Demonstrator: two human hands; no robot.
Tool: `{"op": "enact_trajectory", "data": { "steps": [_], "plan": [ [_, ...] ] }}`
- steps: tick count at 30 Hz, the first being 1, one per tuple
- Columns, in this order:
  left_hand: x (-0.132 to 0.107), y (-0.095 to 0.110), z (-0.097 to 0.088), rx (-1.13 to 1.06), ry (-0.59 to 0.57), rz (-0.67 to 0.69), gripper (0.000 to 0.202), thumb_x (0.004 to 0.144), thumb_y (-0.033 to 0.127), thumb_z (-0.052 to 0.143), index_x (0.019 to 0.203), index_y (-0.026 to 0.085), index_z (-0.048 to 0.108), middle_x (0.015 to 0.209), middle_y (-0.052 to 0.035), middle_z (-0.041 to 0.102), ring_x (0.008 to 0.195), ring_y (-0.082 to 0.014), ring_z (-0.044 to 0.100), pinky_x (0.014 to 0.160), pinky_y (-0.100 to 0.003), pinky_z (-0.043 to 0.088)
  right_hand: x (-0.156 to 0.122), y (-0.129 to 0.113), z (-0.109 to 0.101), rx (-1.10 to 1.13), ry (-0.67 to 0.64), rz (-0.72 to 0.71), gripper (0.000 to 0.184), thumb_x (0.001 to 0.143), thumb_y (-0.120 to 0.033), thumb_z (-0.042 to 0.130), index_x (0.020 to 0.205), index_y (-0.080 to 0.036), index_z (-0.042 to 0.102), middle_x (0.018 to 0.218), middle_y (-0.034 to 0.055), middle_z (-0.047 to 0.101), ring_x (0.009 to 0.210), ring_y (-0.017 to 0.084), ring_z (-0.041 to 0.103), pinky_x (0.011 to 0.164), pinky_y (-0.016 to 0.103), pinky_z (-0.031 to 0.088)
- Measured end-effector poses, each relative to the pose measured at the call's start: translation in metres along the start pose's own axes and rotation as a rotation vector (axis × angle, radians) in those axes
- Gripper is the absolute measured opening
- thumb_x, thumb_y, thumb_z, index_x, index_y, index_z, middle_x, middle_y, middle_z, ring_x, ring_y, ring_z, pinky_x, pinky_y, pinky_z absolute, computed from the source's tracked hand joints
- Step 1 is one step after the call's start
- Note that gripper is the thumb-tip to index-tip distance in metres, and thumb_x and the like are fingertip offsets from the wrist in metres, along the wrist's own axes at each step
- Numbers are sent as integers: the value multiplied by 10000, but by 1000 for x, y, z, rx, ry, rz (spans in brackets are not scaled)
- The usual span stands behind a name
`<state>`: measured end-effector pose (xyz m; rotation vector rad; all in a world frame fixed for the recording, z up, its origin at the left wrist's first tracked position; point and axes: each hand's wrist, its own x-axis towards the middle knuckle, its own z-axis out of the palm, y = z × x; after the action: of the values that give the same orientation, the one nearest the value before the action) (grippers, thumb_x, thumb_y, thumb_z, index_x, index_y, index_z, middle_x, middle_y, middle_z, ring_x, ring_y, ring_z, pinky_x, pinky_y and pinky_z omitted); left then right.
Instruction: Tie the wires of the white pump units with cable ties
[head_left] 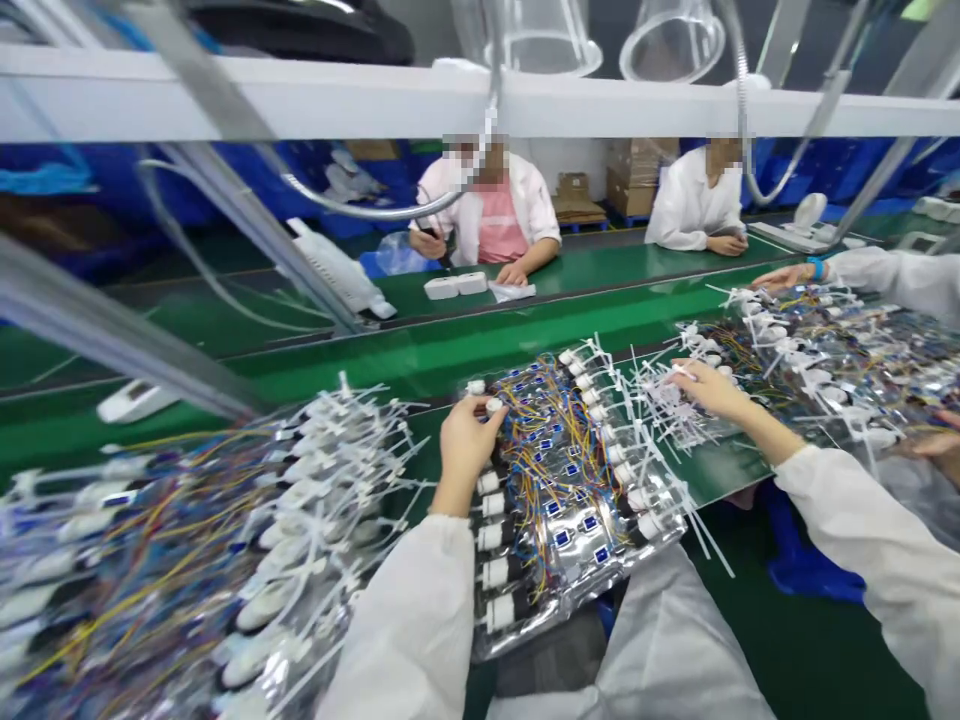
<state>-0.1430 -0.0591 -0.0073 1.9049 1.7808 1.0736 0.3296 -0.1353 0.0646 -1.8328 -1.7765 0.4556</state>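
My left hand [466,445] is closed, thumb and fingers pinching a white cylindrical part [493,405] at the left edge of a clear plastic tray [555,605]. White cylinders [491,537] with black ends line that side of the tray. Yellow, blue and red wires [536,480] with small blue connectors [562,538] fill its middle. On the right side, white cable ties [600,400] stick out from another row of white parts. My right hand [709,388] is closed on a thin white piece, seemingly a cable tie, over a loose pile of cable ties [667,410].
More wired assemblies with cable ties [300,540] lie at left, blurred. Others [810,350] lie at right, where a co-worker's hand [784,278] reaches in. Two people [502,215] sit across the green bench [585,320]. A metal hose [390,210] hangs above.
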Motion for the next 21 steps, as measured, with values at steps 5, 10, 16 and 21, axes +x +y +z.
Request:
{"op": "enact_trajectory", "data": {
  "steps": [5, 10, 16, 21],
  "plan": [
    [1, 3, 2, -48, 18, 23, 242, 921, 398, 783, 1064, 203, 795, 1109, -123, 829, 1005, -287, 781, 982, -410, 590, 13, -29, -24, 91, 140, 18, 351, 1012, -474, 565, 975, -254, 835, 1012, 127, 766, 1025, 290, 720, 1046, 464, 564],
    [1, 3, 4, -90, 32, 36, 153, 925, 319, 826, 1035, 218, 791, 1096, -111, 820, 988, -266, 774, 964, -404, 590, 32, -104, 6, 671, 33, -11, 305, 862, -523, 805, 932, -226, 811, 742, 29, 687, 675, 174, 631, 701, 339, 557],
    [0, 4, 5, -109, 41, 41, 152, 935, 287, 843, 1052, 204, 794, 1115, -124, 823, 995, -266, 769, 972, -411, 584, 63, -205, 88, 858, -321, -71, 359, 658, -369, 987, 890, -208, 765, 797, 45, 773, 712, 178, 718, 690, 317, 601],
    [1, 4, 7, -103, 48, 25, 150, 932, 286, 843, 1057, 210, 807, 1097, -123, 828, 1012, -271, 770, 968, -411, 582, 89, -241, 168, 874, -389, -39, 393, 626, -368, 999, 761, -197, 673, 771, 57, 778, 739, 187, 747, 730, 319, 623]
  ]
}}
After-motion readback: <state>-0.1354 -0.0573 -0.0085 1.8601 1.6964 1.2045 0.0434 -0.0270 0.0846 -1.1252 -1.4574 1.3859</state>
